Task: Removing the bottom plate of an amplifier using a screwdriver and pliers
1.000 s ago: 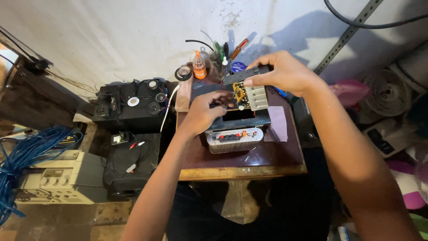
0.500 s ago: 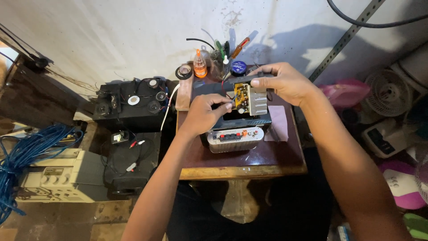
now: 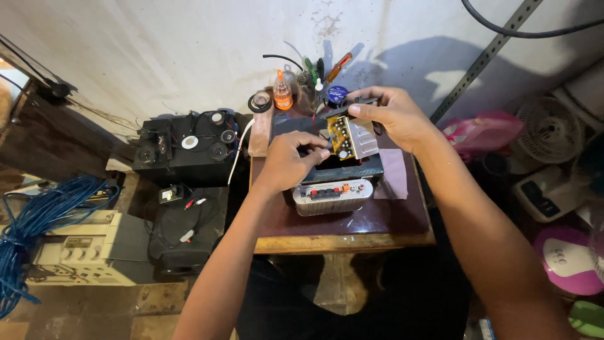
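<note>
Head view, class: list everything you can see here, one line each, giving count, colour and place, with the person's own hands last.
circuit board: one, yellow with metal fins, held above the table
amplifier case: one, silver, on the table
table: one, dark brown, centre
glue bottle: one, orange, table's far edge
speaker boxes: a black stack, left of the table
cable coil: one, blue, far left
fan: one, white, right
left hand: at the board's left
right hand: gripping the board's top

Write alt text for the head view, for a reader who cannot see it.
Two bare hands work over a small wooden table: the right hand holds a circuit board tilted up, the left hand touches its edge, above a silver amplifier unit. Black speakers sit left.
</note>
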